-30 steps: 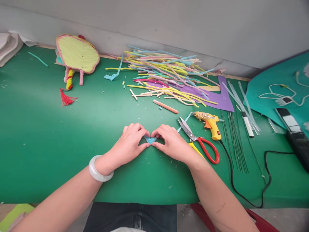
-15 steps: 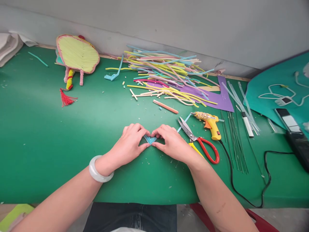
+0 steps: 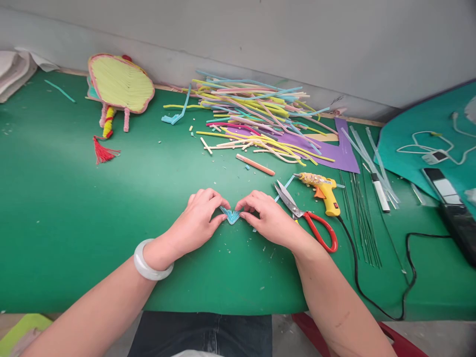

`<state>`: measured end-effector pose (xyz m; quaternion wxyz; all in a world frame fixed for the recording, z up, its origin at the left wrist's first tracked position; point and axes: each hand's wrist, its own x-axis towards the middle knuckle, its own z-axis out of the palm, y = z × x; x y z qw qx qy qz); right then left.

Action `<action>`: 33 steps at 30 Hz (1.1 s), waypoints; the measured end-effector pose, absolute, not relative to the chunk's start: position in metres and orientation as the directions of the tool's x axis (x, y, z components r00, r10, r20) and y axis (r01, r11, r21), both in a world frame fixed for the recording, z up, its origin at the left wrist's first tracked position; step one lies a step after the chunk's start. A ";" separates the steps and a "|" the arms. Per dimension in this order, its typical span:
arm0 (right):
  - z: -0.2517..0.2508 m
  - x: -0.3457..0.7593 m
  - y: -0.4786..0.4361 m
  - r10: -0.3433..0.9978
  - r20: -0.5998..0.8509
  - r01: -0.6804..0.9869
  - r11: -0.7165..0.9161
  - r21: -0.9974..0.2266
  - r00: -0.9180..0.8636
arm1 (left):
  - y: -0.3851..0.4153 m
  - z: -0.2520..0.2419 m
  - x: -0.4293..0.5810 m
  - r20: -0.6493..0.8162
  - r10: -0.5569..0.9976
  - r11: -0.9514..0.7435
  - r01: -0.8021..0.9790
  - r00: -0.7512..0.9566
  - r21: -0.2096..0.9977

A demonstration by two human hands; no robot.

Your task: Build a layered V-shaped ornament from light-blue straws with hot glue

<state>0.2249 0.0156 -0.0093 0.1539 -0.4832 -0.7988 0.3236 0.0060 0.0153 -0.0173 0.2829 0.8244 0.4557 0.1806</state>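
A small blue V-shaped piece made of strips [image 3: 231,215] lies on the green table [image 3: 92,208] in front of me. My left hand [image 3: 195,222], with a white bangle on its wrist, pinches the piece's left side between thumb and fingers. On the right side my right hand [image 3: 268,219] pinches it the same way. Both hands rest on the table with the fingers curled.
Red-handled scissors [image 3: 308,218] and a yellow glue gun [image 3: 323,191] with its black cord lie just right of my right hand. A heap of coloured strips [image 3: 253,116] and purple paper sit behind. A woven yellow fan [image 3: 119,84] lies far left. Thin green wires [image 3: 359,208] lie right.
My thumbs have drawn slightly apart, so more of the blue piece shows between my hands. The piece stays in the same spot.
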 end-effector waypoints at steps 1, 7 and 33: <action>-0.009 0.224 0.016 0.874 -0.063 0.671 0.321 -0.669 -0.481 | 0.016 -0.018 0.006 0.049 0.858 -0.426 0.656 0.511 0.623; -0.013 0.221 0.017 0.887 -0.052 0.676 0.309 -0.669 -0.458 | 0.016 -0.024 0.008 0.075 0.867 -0.442 0.690 0.493 0.573; -0.016 0.225 0.018 0.858 -0.081 0.686 0.346 -0.640 -0.507 | 0.017 -0.022 0.010 0.047 0.870 -0.430 0.708 0.491 0.559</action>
